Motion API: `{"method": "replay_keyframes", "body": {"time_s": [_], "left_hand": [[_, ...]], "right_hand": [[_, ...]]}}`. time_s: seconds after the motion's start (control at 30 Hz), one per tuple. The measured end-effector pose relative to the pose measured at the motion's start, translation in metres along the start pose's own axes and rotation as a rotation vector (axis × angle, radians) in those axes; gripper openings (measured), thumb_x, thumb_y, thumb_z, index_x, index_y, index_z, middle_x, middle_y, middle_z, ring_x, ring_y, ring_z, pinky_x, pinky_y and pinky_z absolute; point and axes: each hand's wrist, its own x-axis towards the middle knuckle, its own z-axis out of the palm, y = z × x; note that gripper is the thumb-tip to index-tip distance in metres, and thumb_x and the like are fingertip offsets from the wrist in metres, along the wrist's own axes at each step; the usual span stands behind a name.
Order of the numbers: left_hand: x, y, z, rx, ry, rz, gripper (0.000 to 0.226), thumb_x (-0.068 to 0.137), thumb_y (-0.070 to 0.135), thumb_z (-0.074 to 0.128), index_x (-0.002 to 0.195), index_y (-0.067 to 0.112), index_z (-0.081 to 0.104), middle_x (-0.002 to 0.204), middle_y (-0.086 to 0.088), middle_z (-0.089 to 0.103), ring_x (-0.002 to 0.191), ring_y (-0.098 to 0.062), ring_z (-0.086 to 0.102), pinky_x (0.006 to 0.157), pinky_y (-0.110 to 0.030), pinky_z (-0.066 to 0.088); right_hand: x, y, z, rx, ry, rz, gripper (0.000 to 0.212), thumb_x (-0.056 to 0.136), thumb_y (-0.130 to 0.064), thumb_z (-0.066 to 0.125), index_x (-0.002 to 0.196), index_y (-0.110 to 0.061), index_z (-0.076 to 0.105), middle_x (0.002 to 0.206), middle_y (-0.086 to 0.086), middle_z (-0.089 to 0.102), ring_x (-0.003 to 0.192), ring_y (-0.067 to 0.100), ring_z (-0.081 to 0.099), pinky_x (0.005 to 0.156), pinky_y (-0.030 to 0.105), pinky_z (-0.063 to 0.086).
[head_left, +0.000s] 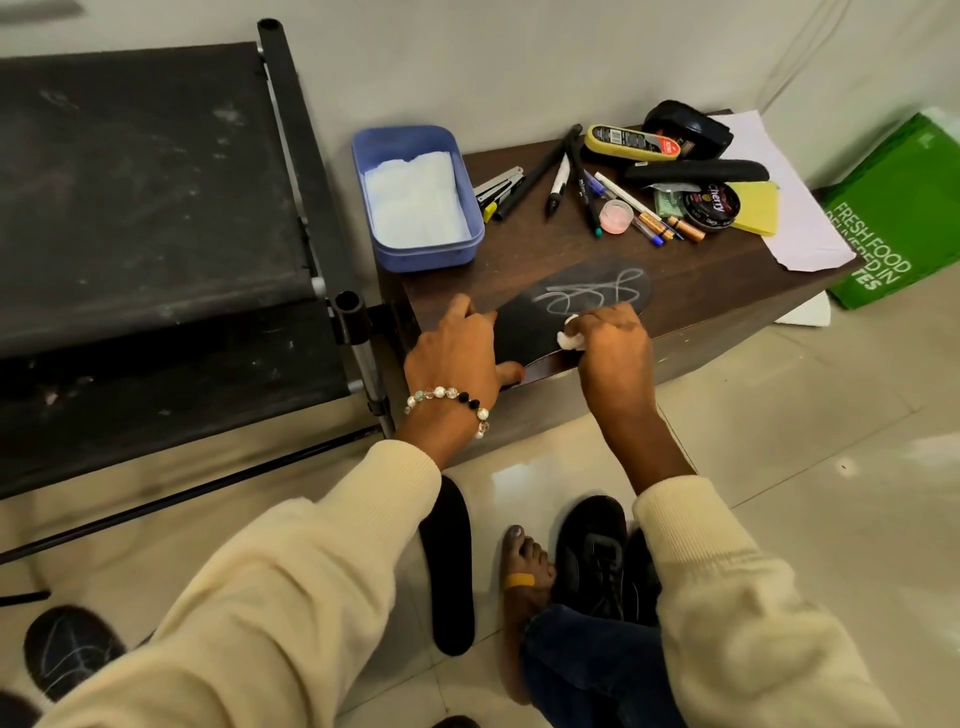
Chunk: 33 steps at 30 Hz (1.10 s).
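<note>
She has the black insole (566, 312) lying flat on the dark wooden surface (701, 280), its heel end poking just over the near edge. That looks deliberate, since it gives her left hand (457, 353) something to clamp. Its grip is bent over that end, with the thumb tucked along the front edge underneath, so the insole cannot slide while it is rubbed. The right hand (613, 348) has its grip pinched round a small white cotton ball (569, 338), which is pressed onto the insole just below the pale scribble (592, 293). I take it she means to wipe that mark off. The blue tub (431, 257) of white tissue (415, 200) sits at the surface's left corner, near her working hand. The polish tin (714, 205) and the pens (558, 184) are pushed to the far side, out of the way of the rubbing. A second insole (449, 566) and a black shoe (597, 556) wait on the floor by her foot, presumably next in line. The backs of both hands hide most of the fingertips, so I cannot see how much of the cotton touches the insole, or whether it is damp. The heel end is covered by her left hand. The green bag (893, 208) has its lettering partly cut off by the surface, and another shoe (67, 649) at the bottom left is half hidden behind her sleeve.
</note>
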Motion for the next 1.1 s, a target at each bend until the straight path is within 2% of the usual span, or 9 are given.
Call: {"method": "replay_keyframes", "body": {"time_s": [0.1, 0.2, 0.3, 0.43, 0.53, 0.7, 0.87, 0.93, 1.1], "left_hand": [[0.000, -0.001, 0.001, -0.016, 0.009, 0.005, 0.061, 0.078, 0.046, 0.074, 0.131, 0.021, 0.055, 0.124, 0.000, 0.045, 0.101, -0.025, 0.058, 0.070, -0.031, 0.044], [0.002, -0.001, 0.002, -0.023, 0.026, 0.014, 0.058, 0.077, 0.047, 0.075, 0.127, 0.022, 0.058, 0.122, 0.001, 0.046, 0.098, -0.025, 0.059, 0.068, -0.031, 0.044], [0.002, -0.003, 0.001, -0.012, 0.005, 0.018, 0.059, 0.077, 0.049, 0.074, 0.128, 0.023, 0.057, 0.122, 0.001, 0.045, 0.099, -0.025, 0.059, 0.068, -0.031, 0.043], [0.002, -0.003, -0.001, -0.006, -0.018, 0.020, 0.064, 0.078, 0.049, 0.073, 0.133, 0.023, 0.053, 0.126, 0.001, 0.044, 0.104, -0.025, 0.057, 0.071, -0.032, 0.044], [0.002, -0.003, 0.000, -0.014, -0.010, 0.022, 0.063, 0.078, 0.047, 0.073, 0.133, 0.022, 0.053, 0.125, 0.001, 0.044, 0.104, -0.024, 0.057, 0.074, -0.032, 0.046], [0.002, -0.004, 0.003, -0.029, 0.027, 0.029, 0.056, 0.077, 0.047, 0.075, 0.125, 0.024, 0.059, 0.120, 0.002, 0.046, 0.096, -0.025, 0.060, 0.068, -0.032, 0.046], [0.002, -0.005, 0.002, -0.024, 0.009, 0.034, 0.058, 0.077, 0.049, 0.074, 0.126, 0.024, 0.058, 0.118, 0.003, 0.046, 0.094, -0.023, 0.059, 0.065, -0.030, 0.042], [0.003, -0.006, 0.002, -0.021, 0.001, 0.039, 0.058, 0.077, 0.048, 0.074, 0.127, 0.023, 0.057, 0.118, 0.002, 0.045, 0.094, -0.022, 0.058, 0.066, -0.030, 0.042], [0.003, -0.006, 0.002, -0.030, -0.002, 0.036, 0.057, 0.076, 0.049, 0.075, 0.125, 0.024, 0.058, 0.119, 0.003, 0.045, 0.092, -0.022, 0.059, 0.064, -0.030, 0.041]], "right_hand": [[-0.002, -0.015, 0.002, -0.004, -0.008, -0.064, 0.030, 0.088, -0.007, 0.059, 0.118, -0.004, 0.062, 0.121, 0.014, 0.060, 0.119, 0.026, 0.046, 0.095, 0.032, 0.040], [-0.004, -0.027, 0.008, 0.064, 0.035, -0.162, 0.021, 0.081, -0.003, 0.067, 0.102, 0.002, 0.069, 0.104, 0.019, 0.067, 0.103, 0.034, 0.057, 0.078, 0.036, 0.048], [0.003, -0.020, 0.006, 0.026, -0.009, -0.153, 0.031, 0.085, -0.006, 0.062, 0.116, -0.003, 0.064, 0.117, 0.015, 0.063, 0.114, 0.029, 0.050, 0.089, 0.035, 0.042], [0.014, -0.007, 0.001, 0.018, 0.012, -0.013, 0.037, 0.087, -0.006, 0.059, 0.124, -0.008, 0.059, 0.127, 0.012, 0.059, 0.124, 0.024, 0.044, 0.105, 0.032, 0.032], [0.012, -0.015, -0.003, 0.002, 0.000, -0.014, 0.034, 0.090, -0.007, 0.055, 0.124, -0.008, 0.058, 0.126, 0.012, 0.058, 0.123, 0.024, 0.043, 0.102, 0.031, 0.033], [0.004, -0.034, 0.001, 0.046, -0.043, -0.178, 0.027, 0.092, -0.010, 0.051, 0.116, -0.005, 0.063, 0.121, 0.011, 0.062, 0.119, 0.022, 0.044, 0.091, 0.025, 0.032], [0.020, -0.026, 0.004, 0.027, -0.018, -0.083, 0.033, 0.090, -0.007, 0.055, 0.123, -0.007, 0.060, 0.126, 0.011, 0.059, 0.124, 0.024, 0.042, 0.100, 0.030, 0.033], [0.023, -0.027, 0.002, 0.024, -0.008, -0.032, 0.033, 0.091, -0.008, 0.053, 0.124, -0.007, 0.059, 0.125, 0.011, 0.058, 0.123, 0.024, 0.041, 0.098, 0.030, 0.035], [0.015, -0.031, 0.001, 0.004, -0.048, -0.124, 0.030, 0.094, -0.013, 0.050, 0.121, -0.006, 0.061, 0.125, 0.012, 0.059, 0.123, 0.024, 0.043, 0.098, 0.029, 0.035]]}}
